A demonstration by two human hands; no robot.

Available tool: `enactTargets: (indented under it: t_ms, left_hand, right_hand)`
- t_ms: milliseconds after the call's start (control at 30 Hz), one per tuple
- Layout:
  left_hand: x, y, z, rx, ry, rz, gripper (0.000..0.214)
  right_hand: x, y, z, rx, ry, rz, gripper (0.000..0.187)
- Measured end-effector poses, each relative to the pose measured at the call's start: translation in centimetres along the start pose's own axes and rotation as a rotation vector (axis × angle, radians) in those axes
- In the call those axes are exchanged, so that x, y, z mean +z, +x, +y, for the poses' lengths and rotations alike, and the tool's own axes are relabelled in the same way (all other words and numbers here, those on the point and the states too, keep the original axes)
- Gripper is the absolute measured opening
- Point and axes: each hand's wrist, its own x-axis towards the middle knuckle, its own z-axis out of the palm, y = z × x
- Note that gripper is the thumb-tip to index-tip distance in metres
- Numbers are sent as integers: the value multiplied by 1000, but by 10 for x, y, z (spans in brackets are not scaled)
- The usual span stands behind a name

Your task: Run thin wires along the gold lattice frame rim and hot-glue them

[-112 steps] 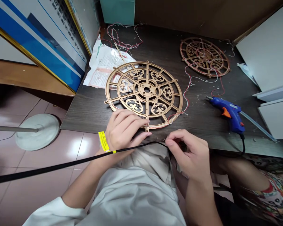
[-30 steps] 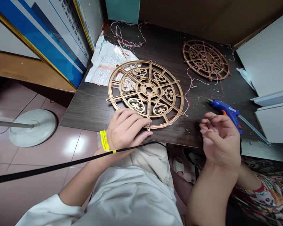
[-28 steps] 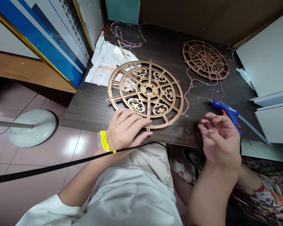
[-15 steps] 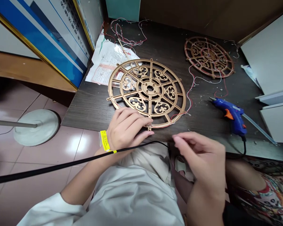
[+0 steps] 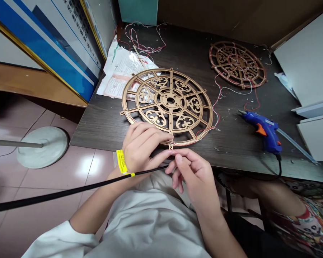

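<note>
A brown openwork wheel with scroll cut-outs lies on the dark table near its front edge. My left hand is closed over the wheel's near rim, its fingers on top and its thumb lower, toward me. Thin red and white wires run along that rim and off to the right. Close by the left thumb, my right hand has its thumb and forefinger pinched together. Whatever lies between those fingertips is too small to make out. A yellow tag circles my left wrist.
A similar wired wheel lies farther back at right. A blue glue gun rests on the right, its cord over the edge. Printed paper and tangled wires are at back left. A black cord crosses before me. Another person's leg is at right.
My right hand has moved left from beside the wheel to my left thumb, its fingertips now meeting there. The left hand has stayed at the rim.
</note>
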Motion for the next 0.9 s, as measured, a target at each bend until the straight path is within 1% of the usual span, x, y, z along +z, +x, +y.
enactTargets:
  t_ms: [67, 133, 200, 300, 400, 467, 533, 567, 600, 633, 667, 700, 733, 767, 833, 867, 900]
  left_hand:
    - [-2, 0, 2, -32, -5, -32, 27]
    - [-3, 0, 3, -50, -11, -48, 28]
    - [-3, 0, 3, -53, -16, -50, 30]
    - [-1, -2, -1, -20, -17, -19, 31]
    - [0, -2, -2, -6, -22, 12, 35]
    - [-1, -2, 0, -46, -25, -9, 38]
    - [-3, -1, 3, -77, -17, -36, 42]
    - [-4, 0, 4, -75, -10, -41, 42]
    - [-5, 0, 5, -69, -2, -44, 43]
    - [-5, 0, 6, -63, 6, -47, 43]
    - [-5, 0, 6, -59, 14, -49, 42]
    - [-4, 0, 6, -57, 20, -51, 42]
    - [-4, 0, 6, -53, 25, -50, 43]
    - [-4, -1, 5, -51, 28, -52, 44]
    - [-3, -1, 4, -49, 31, -53, 48]
    - [-3, -1, 4, -50, 31, -54, 50]
    - [-4, -1, 4, -50, 30, -57, 52]
  right_hand:
    - [1, -2, 3, -53, -5, 52, 34]
    - [-1, -6, 5, -90, -25, 55, 31]
    - [-7, -12, 5, -84, 26, 51, 30]
    - [-25, -17, 1, -136, 167, 86, 37]
    - [-48, -17, -8, -224, 225, 172, 41]
    - [-62, -15, -15, -272, 241, 295, 45]
    - [-72, -11, -21, -411, 164, 483, 50]
    - [-75, -10, -23, -507, 67, 601, 48]
    - [-75, -9, -25, -602, -45, 712, 38]
    - [-74, -7, -27, -672, -143, 790, 21]
    - [-72, -6, -28, -709, -209, 827, 24]
    - [-69, -6, -30, -719, -238, 823, 43]
    - [-64, -5, -31, -715, -241, 796, 50]
    - [-60, -4, -34, -717, -249, 768, 45]
    - [-49, -3, -39, -734, -358, 729, 23]
    - [-44, -2, -43, -745, -446, 692, 17]
    - [-39, -1, -47, -737, -533, 623, 15]
